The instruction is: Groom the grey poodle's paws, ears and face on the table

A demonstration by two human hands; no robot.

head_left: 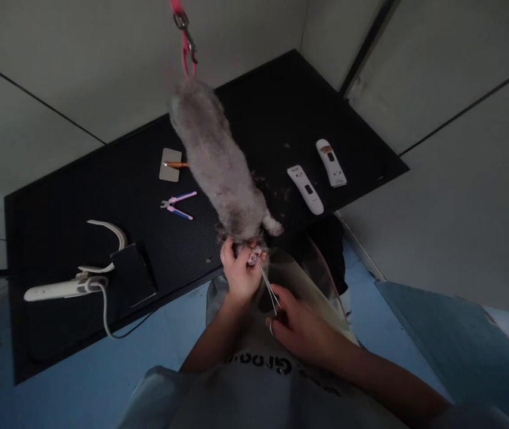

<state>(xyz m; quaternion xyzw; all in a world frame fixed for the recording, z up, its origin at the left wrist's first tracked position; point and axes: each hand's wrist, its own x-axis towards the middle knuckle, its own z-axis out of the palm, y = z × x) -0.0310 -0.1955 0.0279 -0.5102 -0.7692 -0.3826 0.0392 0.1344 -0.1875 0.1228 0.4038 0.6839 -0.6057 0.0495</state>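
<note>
A grey, close-clipped dog (pixel 221 152) is on the black table, its far end by a pink lead (pixel 186 50) and its near end at the table's front edge. My left hand (pixel 240 271) is closed around what looks like an upturned paw (pixel 255 256), with pinkish skin showing between the fingers. One other leg (pixel 273 225) sticks out to the right. In my right hand (pixel 301 325) is a pair of scissors (pixel 267 283), fingers and thumb at the handle rings. The scissor tips reach the held paw; whether they touch hair is too small to tell.
On the black table (pixel 281 107) lie two white clippers (pixel 306 189) to the right. Nail clippers (pixel 178 205) and a slicker brush (pixel 171 165) lie left of the dog. Farther left are a white corded device (pixel 67 288) and a dark flat object (pixel 133 275). Walls stand behind.
</note>
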